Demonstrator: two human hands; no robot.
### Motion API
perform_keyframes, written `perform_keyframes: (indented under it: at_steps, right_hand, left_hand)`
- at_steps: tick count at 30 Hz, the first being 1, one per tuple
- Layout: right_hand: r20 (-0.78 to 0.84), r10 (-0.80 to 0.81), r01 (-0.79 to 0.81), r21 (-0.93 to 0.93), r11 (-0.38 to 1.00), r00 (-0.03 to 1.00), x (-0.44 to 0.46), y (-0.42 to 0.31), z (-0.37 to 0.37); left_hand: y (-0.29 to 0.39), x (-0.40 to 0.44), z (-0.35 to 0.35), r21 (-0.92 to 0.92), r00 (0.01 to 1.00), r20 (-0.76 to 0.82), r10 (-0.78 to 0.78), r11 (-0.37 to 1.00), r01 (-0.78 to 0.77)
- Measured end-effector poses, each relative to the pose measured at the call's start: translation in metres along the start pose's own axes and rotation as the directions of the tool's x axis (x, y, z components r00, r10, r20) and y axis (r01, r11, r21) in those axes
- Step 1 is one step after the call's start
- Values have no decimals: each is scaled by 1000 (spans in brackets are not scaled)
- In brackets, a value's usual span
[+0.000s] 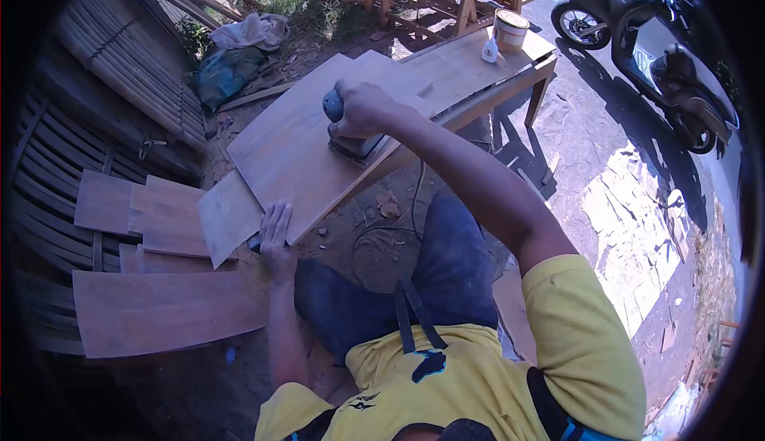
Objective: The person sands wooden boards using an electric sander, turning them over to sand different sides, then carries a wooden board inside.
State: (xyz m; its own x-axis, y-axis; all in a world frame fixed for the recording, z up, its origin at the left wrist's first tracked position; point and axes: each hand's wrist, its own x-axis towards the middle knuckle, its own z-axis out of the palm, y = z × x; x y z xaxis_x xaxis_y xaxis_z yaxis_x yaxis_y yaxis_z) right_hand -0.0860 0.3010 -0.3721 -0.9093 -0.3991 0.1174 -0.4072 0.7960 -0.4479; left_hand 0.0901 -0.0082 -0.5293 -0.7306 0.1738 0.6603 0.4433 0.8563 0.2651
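and here's the right hand [362, 111], closed firmly around the top of a power sander [332, 107], fingers wrapped over, barely any gap showing. straight under that grip sits the wooden panel [295, 142], the sander's base pressed on its face, close to the near long edge. stepped edges at the far end hint at more than one panel in the pile.

down and to the left of the grip, the left hand [275, 232] is open, fingers laid out flat on the panel's near corner; the thumb is hard to make out. a paler board [229, 211] pokes out from underneath, just beside those fingers.

so how far along? looks like mid-pass on this panel, by my read; patches of tone vary across it, but whether any part is finished i can't tell. further left of the grip, several loose panels [169, 304] lie by and over a slatted frame [49, 172]; done or waiting, nothing settles it.

below the grip a dark cable [419, 196] loops on the ground. beyond it, to the right, the low table [454, 66] runs on, carrying a small white bottle [489, 50] just beside a tin [510, 33].
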Motion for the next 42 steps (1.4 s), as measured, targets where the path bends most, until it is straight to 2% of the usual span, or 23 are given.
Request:
perform_keyframes:
  at_steps: [3,6,8,9,11,15,21,23,25,26,29,31,33,37,39,42]
  right_hand:
    - [83,-80,78,27,997,993,-5,-23,0]
    - [76,39,-38,-16,999,996,15,5,-11]
    - [14,91,-90,-66,994,996,36,46,-25]
    - [-71,78,-82,-57,995,994,50,79,-24]
    - [-117,189,-202,-107,974,975,68,124,-45]
    - [-202,314,-340,-108,934,928,97,172,-68]
    - [-94,195,-208,-156,966,976,111,144,-57]
    - [-89,226,-236,-129,963,970,127,149,-54]
    - [-166,253,-274,-118,955,953,140,147,-50]
    - [-106,207,-219,-116,969,973,145,142,-47]
    - [-86,179,-188,-110,976,980,163,137,-39]
    - [-185,272,-296,-119,948,944,181,136,-33]
    - [-154,305,-325,-130,937,940,189,120,-34]
    - [-103,239,-255,-178,950,965,214,76,-15]
    - [-91,252,-262,-132,956,964,229,49,-1]
    - [-50,174,-179,-145,973,984,251,2,25]
  left_hand:
    - [-5,-4,-5,47,999,39,14,999,-16]
    - [-3,-3,-4,37,999,39,11,999,-12]
    - [0,-3,-3,32,1000,8,4,999,-5]
    - [1,-2,-2,37,1000,8,-1,999,0]
    - [3,-2,0,33,1000,-17,-7,999,7]
    - [3,-1,7,31,998,-60,-25,999,27]
    - [5,0,17,22,992,-118,-49,998,52]
    - [5,0,19,34,989,-145,-17,999,22]
    - [5,1,20,37,988,-153,-15,999,21]
    - [4,1,21,32,988,-157,-7,999,12]
    - [3,2,23,28,983,-181,-3,1000,8]
    - [4,-2,20,32,984,-178,-29,999,36]
    - [2,1,23,31,977,-205,-51,998,59]
    - [-3,0,28,30,972,-231,-45,998,54]
    - [-5,-2,25,35,969,-238,-67,996,78]
    - [-5,-1,24,6,971,-231,-55,998,58]
